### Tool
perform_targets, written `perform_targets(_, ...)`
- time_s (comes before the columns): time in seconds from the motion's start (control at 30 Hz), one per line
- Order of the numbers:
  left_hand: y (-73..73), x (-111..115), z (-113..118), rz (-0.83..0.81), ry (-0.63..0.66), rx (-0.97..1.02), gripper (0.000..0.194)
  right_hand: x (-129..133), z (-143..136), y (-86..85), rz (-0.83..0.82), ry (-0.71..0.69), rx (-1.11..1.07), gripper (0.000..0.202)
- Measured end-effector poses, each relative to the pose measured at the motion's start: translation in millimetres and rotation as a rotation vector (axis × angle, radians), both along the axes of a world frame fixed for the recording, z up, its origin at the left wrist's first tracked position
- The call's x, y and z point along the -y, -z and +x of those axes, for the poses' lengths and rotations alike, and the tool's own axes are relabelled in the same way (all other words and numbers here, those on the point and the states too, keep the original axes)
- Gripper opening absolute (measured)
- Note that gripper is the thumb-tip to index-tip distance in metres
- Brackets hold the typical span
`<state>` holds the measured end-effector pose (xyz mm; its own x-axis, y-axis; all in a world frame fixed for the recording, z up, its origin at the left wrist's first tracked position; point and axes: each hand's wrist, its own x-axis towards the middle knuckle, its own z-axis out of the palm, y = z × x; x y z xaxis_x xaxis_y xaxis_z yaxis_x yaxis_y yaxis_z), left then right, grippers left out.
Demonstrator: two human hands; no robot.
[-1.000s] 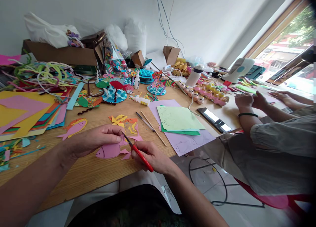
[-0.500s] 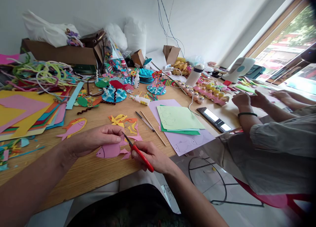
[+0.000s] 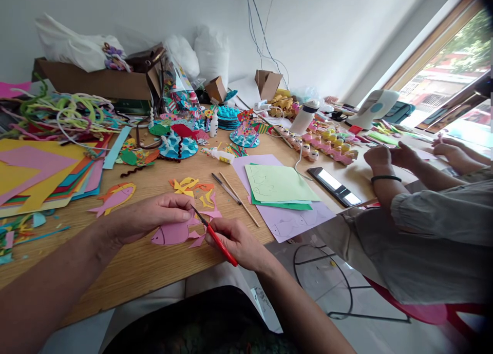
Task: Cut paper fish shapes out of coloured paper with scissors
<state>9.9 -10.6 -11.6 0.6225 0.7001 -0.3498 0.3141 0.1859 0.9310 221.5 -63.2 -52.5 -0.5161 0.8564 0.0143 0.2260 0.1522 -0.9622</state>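
Between the fingertips of my left hand (image 3: 150,215) is the tail end of a pink paper fish (image 3: 171,234), which has an eye and a gill line drawn on it. My right hand (image 3: 239,241) grips red-handled scissors (image 3: 220,245); their blades point up and left, reaching the edge by my left fingers. Pink offcuts (image 3: 197,239) lie beside the fish, with yellow paper scraps (image 3: 185,186) just beyond. Another fish, pink on orange (image 3: 117,197), rests flat to the left of my left hand.
Green and purple sheets with drawn fish (image 3: 281,184) lie right of a pen (image 3: 226,189) and a thin stick (image 3: 239,197). A phone (image 3: 334,186) sits farther right. Coloured paper (image 3: 34,177) is stacked at left. A co-worker's hands (image 3: 385,159) are at the right.
The scissors have shifted very slightly, with the handles tilting a little. My left hand keeps its hold on the fish. Another person's hand at the far right has lifted a little.
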Motion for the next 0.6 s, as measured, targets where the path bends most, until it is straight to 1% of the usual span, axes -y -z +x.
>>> perform_targets(0.1, 0.5, -0.1, -1.1, 0.031, 0.002, -0.018, 0.026, -0.4, -0.7, -1.3, -0.035, -0.001, -0.027, 0.043)
perform_targets(0.23, 1.9, 0.3, -1.4, 0.088, 0.003, -0.039, 0.027, -0.8, -0.5, -3.2, -0.081, -0.036, -0.056, 0.043)
perform_targets(0.43, 5.0, 1.6, -0.4, 0.097, -0.011, -0.037, 0.028, -0.6, 0.5, -3.7, -0.098, -0.049, -0.048, 0.042)
perform_targets(0.6, 4.5, 2.1, 0.2, 0.105, -0.023, -0.046, 0.027, -2.1, 0.1, -1.5, -0.105, -0.062, -0.054, 0.038)
